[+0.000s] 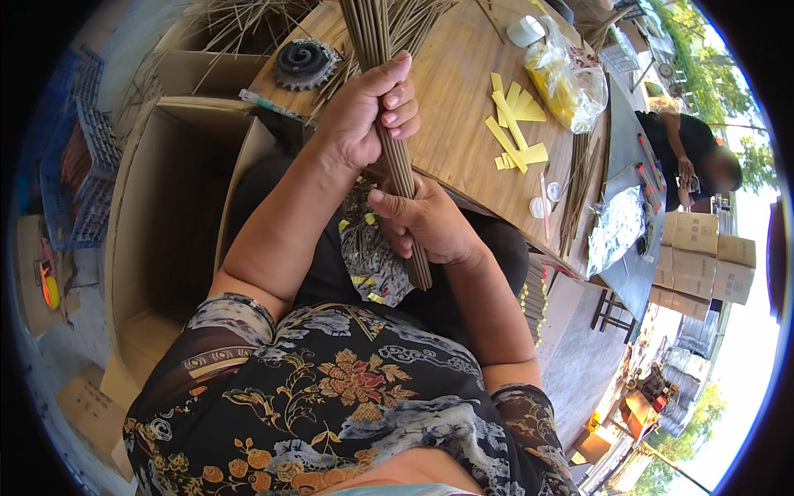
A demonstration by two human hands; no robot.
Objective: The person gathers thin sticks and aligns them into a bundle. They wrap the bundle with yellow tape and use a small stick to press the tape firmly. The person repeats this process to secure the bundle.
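A long bundle of thin brown sticks (399, 165) runs slantwise in front of me, from above the table down to my lap. My left hand (364, 114) is wrapped round it higher up, thumb along the side. Lower down, my right hand (430, 217) closes on the same bundle near its bottom end, with the thumb across the front. On the wooden table (455, 140) beyond lie more loose sticks (413, 31), several yellow paper strips (514, 124) and a black spiral coil (304, 64).
A tall open cardboard box (165, 231) stands at my left, with blue plastic crates (89, 182) beyond it. A clear bag of yellow material (564, 78) and a white roll (525, 31) sit at the table's far right. Another person (682, 149) works near stacked cartons (699, 260).
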